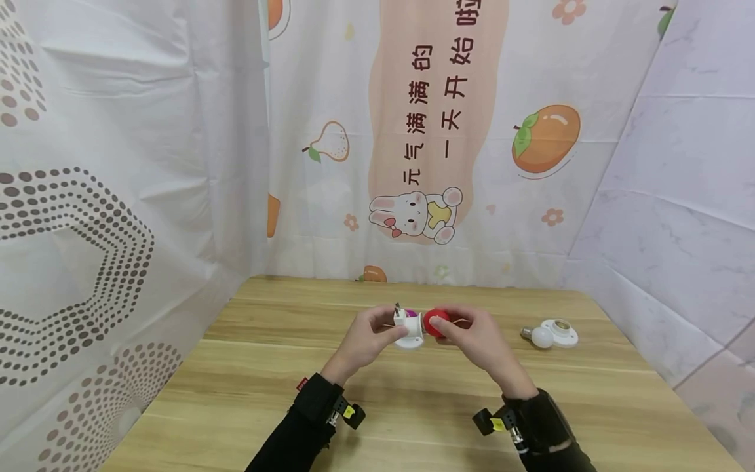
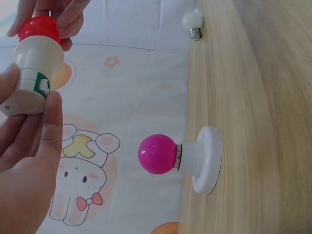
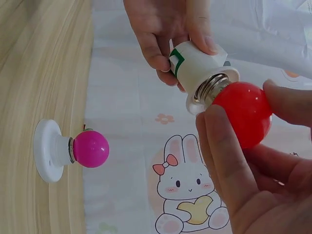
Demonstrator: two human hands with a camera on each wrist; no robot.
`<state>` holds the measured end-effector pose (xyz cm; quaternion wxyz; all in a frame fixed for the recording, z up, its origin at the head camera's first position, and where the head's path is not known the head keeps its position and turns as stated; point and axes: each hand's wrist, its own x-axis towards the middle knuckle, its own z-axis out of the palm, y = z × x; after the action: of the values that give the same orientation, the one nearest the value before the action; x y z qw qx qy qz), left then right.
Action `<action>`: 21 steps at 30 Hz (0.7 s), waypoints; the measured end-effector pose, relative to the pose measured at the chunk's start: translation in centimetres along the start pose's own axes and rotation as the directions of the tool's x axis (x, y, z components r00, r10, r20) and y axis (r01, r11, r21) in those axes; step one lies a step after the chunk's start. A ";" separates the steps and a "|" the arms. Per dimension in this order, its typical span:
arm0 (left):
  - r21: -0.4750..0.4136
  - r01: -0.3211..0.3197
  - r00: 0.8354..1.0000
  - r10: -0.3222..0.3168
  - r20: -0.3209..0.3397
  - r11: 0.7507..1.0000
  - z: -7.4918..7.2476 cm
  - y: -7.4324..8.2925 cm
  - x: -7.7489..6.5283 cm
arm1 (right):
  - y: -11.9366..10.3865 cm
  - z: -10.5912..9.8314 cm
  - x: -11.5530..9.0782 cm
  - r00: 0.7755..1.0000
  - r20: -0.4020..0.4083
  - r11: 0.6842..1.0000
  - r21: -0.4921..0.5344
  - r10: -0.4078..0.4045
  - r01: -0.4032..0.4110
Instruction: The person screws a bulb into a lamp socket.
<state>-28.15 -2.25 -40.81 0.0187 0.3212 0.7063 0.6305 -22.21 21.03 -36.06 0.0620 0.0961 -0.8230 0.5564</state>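
My left hand grips a white plug-in lamp socket between thumb and fingers. A green-edged switch sits on its side and plug pins stick out. From the other side my right hand holds a red light bulb by its round glass. The bulb's metal end is at the socket's mouth, at a slight tilt in the right wrist view. Beyond the hands, a pink bulb stands in a round white lamp base on the table; the socket and left hand partly hide it in the head view.
On the right of the wooden table a white bulb lies against another white lamp base. A printed curtain hangs behind the table's far edge, with more sheeting at both sides.
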 end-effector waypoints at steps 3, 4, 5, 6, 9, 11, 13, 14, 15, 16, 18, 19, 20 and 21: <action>0.002 -0.008 1.000 0.008 -0.009 1.000 0.1 -0.1 0.0 | 0.0 0.3 0.1 1.000 -0.020 0.999 0.039 0.016 -0.016; 0.000 -0.013 1.000 0.013 -0.012 1.000 0.1 -0.1 0.0 | 0.1 0.3 0.1 1.000 -0.025 0.999 0.042 0.016 -0.015; -0.003 -0.015 1.000 0.014 -0.015 1.000 0.1 -0.1 0.0 | 0.1 0.4 0.2 1.000 -0.028 0.999 0.044 0.014 -0.013; -0.005 -0.016 1.000 0.016 -0.018 1.000 0.1 -0.2 0.0 | 0.1 0.4 0.2 1.000 -0.030 0.999 0.048 0.006 -0.005; -0.013 -0.018 1.000 0.017 -0.026 1.000 0.0 -0.3 0.0 | 0.2 0.5 0.2 1.000 -0.019 0.999 0.031 -0.023 0.024; -0.011 -0.015 1.000 0.015 -0.027 1.000 0.0 -0.2 0.0 | 0.3 0.5 0.2 0.999 -0.008 0.999 0.010 -0.045 0.045; -0.009 -0.014 1.000 0.013 -0.025 1.000 -0.1 -0.2 -0.1 | 0.4 0.4 0.1 0.998 0.000 0.998 -0.021 -0.061 0.061; -0.007 -0.010 1.000 0.010 -0.024 1.000 -0.1 -0.2 -0.1 | 0.4 0.3 0.0 0.997 0.004 0.997 -0.043 -0.071 0.072; -0.006 -0.007 1.000 0.007 -0.024 1.000 -0.1 -0.1 -0.1 | 0.5 0.2 0.0 0.996 0.010 0.995 -0.062 -0.083 0.084; -0.004 -0.005 1.000 0.005 -0.023 1.000 -0.1 -0.1 0.0 | 0.6 0.1 0.0 0.996 0.012 0.993 -0.080 -0.091 0.092; -0.002 -0.005 1.000 0.004 -0.023 1.000 -0.2 -0.1 -0.1 | 0.6 -0.1 0.0 0.994 0.019 0.987 -0.114 -0.109 0.111; 0.001 -0.006 1.000 0.006 -0.023 1.000 -0.2 0.0 -0.1 | 0.7 -0.2 0.0 0.993 0.025 0.985 -0.126 -0.116 0.118; 0.002 -0.009 1.000 0.009 -0.023 1.000 -0.2 -0.1 0.0 | 0.8 -0.3 0.0 0.992 0.032 0.982 -0.138 -0.124 0.127; 0.004 -0.012 1.000 0.012 -0.021 1.000 -0.2 -0.2 0.0 | 0.8 -0.3 0.0 0.991 0.038 0.981 -0.142 -0.128 0.133</action>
<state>-28.31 -2.47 -40.90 0.0066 0.3187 0.7059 0.6326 -22.43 21.63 -36.67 0.0931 0.1532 -0.8538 0.4887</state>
